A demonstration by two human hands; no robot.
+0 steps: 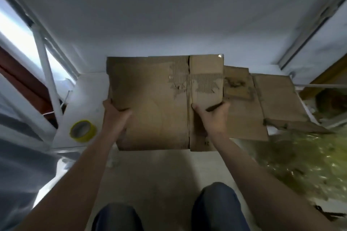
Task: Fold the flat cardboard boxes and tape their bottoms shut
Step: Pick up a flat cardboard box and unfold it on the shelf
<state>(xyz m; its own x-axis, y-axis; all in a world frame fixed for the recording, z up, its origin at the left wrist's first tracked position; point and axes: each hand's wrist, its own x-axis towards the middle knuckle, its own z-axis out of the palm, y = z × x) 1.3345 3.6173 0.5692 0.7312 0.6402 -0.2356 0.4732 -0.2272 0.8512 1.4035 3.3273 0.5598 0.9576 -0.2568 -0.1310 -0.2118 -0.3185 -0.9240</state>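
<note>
A worn brown cardboard box (pixel 154 103) fills the middle of the view, held up in front of me with two bottom flaps meeting at a seam. Torn patches show its corrugation near the top of the seam. My left hand (pixel 114 114) grips the box's left edge. My right hand (pixel 212 116) holds the right flap, thumb on top near the seam. More flat cardboard (pixel 262 99) lies to the right, partly behind the held box. A roll of yellow tape (pixel 83 130) rests on a white surface to the left.
A white wall (pixel 169 15) stands close behind the box. A white metal frame (pixel 45 65) rises at the left. My knees (pixel 216 206) in dark trousers are at the bottom. A greenish speckled mass (pixel 304 165) lies on the floor at the right.
</note>
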